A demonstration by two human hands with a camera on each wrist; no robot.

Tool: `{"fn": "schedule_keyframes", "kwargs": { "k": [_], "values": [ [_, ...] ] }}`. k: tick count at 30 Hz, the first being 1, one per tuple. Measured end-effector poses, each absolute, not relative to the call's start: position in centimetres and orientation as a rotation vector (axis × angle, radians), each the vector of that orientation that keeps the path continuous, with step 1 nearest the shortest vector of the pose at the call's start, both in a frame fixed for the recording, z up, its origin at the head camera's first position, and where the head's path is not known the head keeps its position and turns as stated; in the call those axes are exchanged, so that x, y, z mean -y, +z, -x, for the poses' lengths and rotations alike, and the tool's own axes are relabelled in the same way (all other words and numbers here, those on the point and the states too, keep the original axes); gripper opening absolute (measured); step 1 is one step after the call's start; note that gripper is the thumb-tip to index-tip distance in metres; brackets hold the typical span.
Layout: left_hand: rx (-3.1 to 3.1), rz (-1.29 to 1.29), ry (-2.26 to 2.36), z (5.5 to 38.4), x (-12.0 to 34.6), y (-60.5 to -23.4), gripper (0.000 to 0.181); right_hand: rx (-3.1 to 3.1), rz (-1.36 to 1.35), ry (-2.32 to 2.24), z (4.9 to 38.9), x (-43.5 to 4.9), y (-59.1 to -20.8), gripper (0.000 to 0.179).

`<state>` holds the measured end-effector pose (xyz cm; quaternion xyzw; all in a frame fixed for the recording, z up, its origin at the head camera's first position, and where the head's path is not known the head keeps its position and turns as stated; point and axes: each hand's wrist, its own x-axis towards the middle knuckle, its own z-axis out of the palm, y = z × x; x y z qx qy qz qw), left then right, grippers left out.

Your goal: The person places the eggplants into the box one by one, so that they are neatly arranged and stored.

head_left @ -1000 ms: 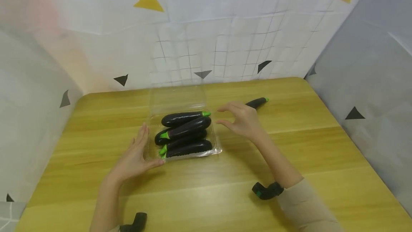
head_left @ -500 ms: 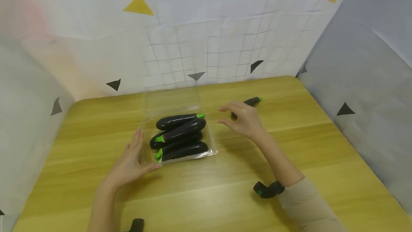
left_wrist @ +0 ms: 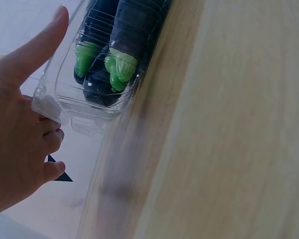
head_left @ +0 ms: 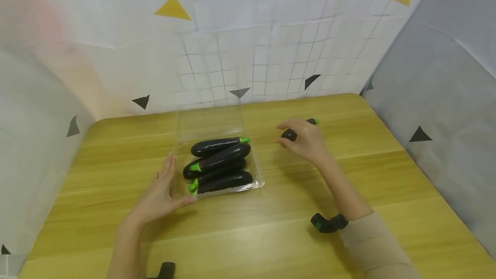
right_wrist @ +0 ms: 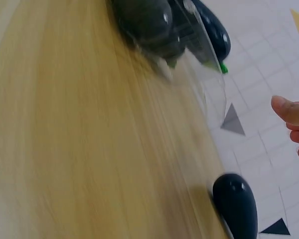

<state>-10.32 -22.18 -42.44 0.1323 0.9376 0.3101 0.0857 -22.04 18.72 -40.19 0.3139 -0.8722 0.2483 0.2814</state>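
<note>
Centrally, a clear container (head_left: 253, 185) of eggplants (head_left: 226, 157) touches the spread left hand (head_left: 156, 195), while right of centre the spread right hand (head_left: 308, 141) hovers over a loose eggplant (head_left: 289, 135).

A beige sleeve (head_left: 377, 246) and green-marked black camera (head_left: 329, 224) sit behind the right fingers (head_left: 291, 124), a second camera (head_left: 167, 270) behind the left fingers (head_left: 167, 168).

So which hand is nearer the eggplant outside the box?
Right. The right hand is close by the loose eggplant, partly hiding it in the head view. The left hand is farther off, at the clear box's left side.
</note>
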Motion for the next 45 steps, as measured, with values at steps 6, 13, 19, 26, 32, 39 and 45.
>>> {"fn": "schedule_keyframes", "kwargs": {
  "k": [6,13,19,26,32,39,45],
  "values": [
    [-2.805,-0.393,0.910,10.4,22.2,-42.5,0.122,2.530,-0.769,0.641,23.0,-20.6,-40.6,0.037],
    [-2.798,-0.385,0.926,10.2,22.2,-42.5,0.123,2.712,-0.703,0.626,24.4,-22.5,-41.3,0.041],
    [-2.802,-0.387,0.928,10.1,22.1,-42.7,0.122,2.745,-0.652,0.660,25.0,-23.4,-41.8,0.042],
    [-2.806,-0.376,0.926,10.0,22.1,-42.7,0.122,2.763,-0.629,0.708,25.6,-24.0,-42.2,0.043],
    [-2.805,-0.371,0.925,9.9,22.1,-42.6,0.122,2.820,-0.621,0.693,26.0,-24.4,-42.4,0.044],
    [-2.795,-0.369,0.933,9.8,22.2,-42.7,0.121,2.895,-0.664,0.524,26.1,-24.4,-43.3,0.049],
    [-2.808,-0.383,0.940,10.0,22.1,-42.5,0.122,2.848,-0.625,0.454,25.6,-24.2,-43.6,0.045]
  ]
}}
